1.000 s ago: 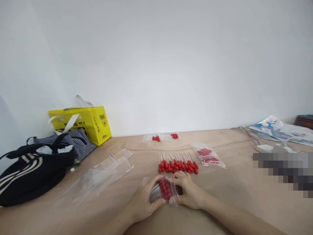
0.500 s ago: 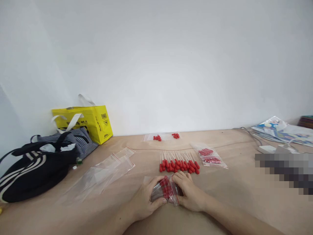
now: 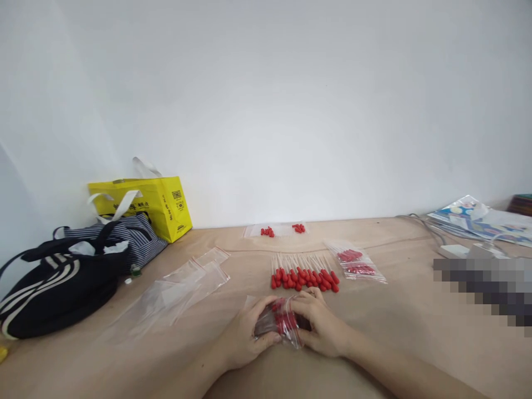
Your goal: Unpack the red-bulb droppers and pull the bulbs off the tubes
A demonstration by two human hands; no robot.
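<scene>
Both of my hands are closed on a small clear zip bag point(image 3: 279, 323) filled with red-capped droppers, low on the tan table. My left hand point(image 3: 242, 338) pinches its left side, thumb pressed along the near edge. My right hand point(image 3: 322, 327) grips its right end, fingers curled over the top. Just beyond the bag lies a row of loose droppers point(image 3: 303, 272) with red bulbs facing me. Filled bags point(image 3: 355, 263) lie to the right of that row.
Empty clear zip bags point(image 3: 183, 285) are spread at the left. A black striped bag point(image 3: 54, 288), a striped pouch and a yellow shopping bag point(image 3: 147, 205) stand at the far left against the wall. Two small red piles point(image 3: 282, 229) lie near the wall. Papers and cables lie at the right.
The view shifted slightly. Both hands stay on the filled bag; my fingers press and slide a little along its top edge.
</scene>
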